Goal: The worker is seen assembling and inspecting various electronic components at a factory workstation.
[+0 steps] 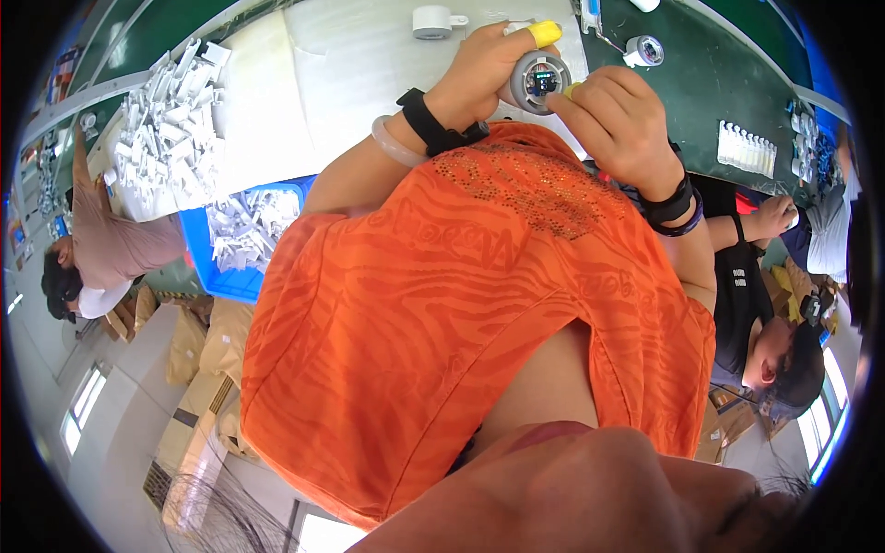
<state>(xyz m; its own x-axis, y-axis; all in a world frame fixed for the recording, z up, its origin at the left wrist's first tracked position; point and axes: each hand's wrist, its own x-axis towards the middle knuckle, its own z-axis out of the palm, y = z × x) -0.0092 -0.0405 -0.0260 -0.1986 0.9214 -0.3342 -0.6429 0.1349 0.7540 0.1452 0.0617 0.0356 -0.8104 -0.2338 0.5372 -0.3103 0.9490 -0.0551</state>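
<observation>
My left hand (481, 72) grips a round housing (517, 89) with a grey rim, its open face turned up. Inside the rim is a dark circuit board (542, 81) with small green-lit spots. A yellow finger cover sits on a digit of that hand, beside the housing. My right hand (619, 122) is closed at the housing's right side, its index fingertip at the rim. A bit of yellow, seemingly another finger cover, shows between its fingers; whatever they pinch is hidden. Both wrists wear black bands.
A white cylindrical part (432, 22) stands on the table's white sheet (332, 74). At right lie a similar round unit (643, 52) and a row of small white pieces (747, 149). White plastic parts (171, 129) are heaped at left, above a blue bin (224, 276). Co-workers sit on both sides.
</observation>
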